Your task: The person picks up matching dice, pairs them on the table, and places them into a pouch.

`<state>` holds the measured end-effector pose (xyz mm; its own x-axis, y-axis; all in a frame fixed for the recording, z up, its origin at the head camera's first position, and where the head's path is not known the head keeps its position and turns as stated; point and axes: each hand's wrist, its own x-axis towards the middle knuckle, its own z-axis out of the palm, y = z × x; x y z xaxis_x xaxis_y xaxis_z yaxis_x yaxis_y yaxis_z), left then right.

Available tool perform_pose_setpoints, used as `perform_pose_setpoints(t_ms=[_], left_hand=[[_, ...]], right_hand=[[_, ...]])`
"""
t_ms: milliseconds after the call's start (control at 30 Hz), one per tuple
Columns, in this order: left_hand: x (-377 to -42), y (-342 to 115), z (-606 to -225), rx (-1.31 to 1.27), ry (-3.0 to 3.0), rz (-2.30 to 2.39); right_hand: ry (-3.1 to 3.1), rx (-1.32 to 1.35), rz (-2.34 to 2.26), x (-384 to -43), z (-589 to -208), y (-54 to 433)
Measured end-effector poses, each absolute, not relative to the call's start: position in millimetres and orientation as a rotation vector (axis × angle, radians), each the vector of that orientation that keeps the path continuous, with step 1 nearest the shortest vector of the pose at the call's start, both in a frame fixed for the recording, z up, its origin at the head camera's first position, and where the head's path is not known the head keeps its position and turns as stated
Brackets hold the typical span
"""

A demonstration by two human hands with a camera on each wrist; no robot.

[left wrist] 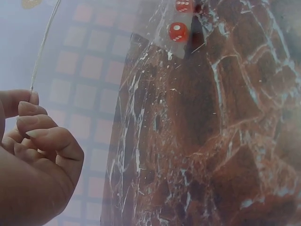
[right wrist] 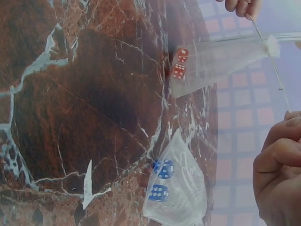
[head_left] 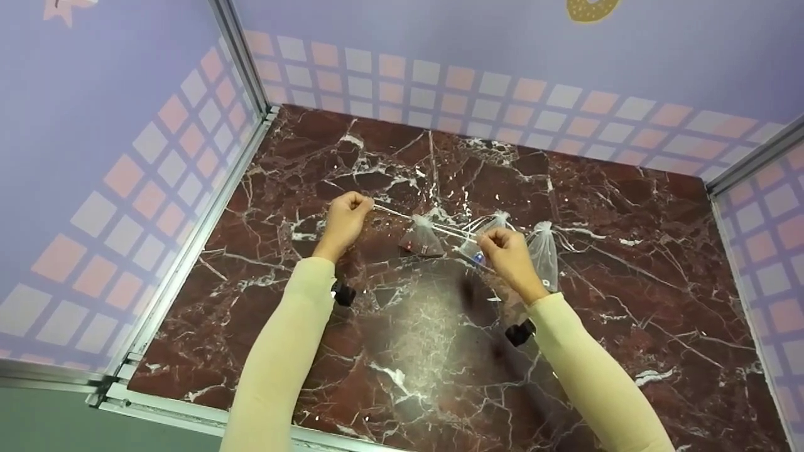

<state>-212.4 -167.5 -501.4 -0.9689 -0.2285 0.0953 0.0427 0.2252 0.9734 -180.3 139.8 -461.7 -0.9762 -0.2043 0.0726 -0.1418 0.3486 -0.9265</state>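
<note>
My left hand (head_left: 343,223) pinches one end of a thin white drawstring (left wrist: 42,52) between thumb and finger. Its other end is pinched by my right hand (head_left: 507,260), so the cord runs taut between both hands. On this cord, a sheer white drawstring bag (right wrist: 225,61) is gathered at the neck, mouth drawn narrow. Two red dice (right wrist: 179,71) show through the bottom of that bag. Just beside the right hand stands a second sheer bag (right wrist: 188,179) with blue dice (right wrist: 158,192) inside.
Partly behind the right hand and wrist is a third sheer bag (head_left: 544,251), gathered at its neck. The reddish-brown marbled tabletop (head_left: 402,351) is bordered by metal rails, with lilac checkered panels (head_left: 440,56) at the back and sides. Each wrist carries a small black camera (head_left: 343,294).
</note>
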Motion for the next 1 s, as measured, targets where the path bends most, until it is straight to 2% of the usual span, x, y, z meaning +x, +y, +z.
perform_pose_setpoints(t_ms=[100, 400, 667, 1000], left_hand=[[-212, -169, -500, 0.161, -2.317, -1.773], [-214, -169, -501, 0.162, -2.360, -1.716], [-220, -164, -509, 0.185, -2.323, -1.797], [-221, -152, -518, 0.122, -2.351, -1.965]], right_hand=[[2.548, -0.307, -1.699, -178, -461, 141], [2.601, -0.305, -1.676, -199, -494, 151], [2.629, -0.272, -1.682, -211, -502, 153], [2.471, -0.111, -1.793, -205, -502, 164]])
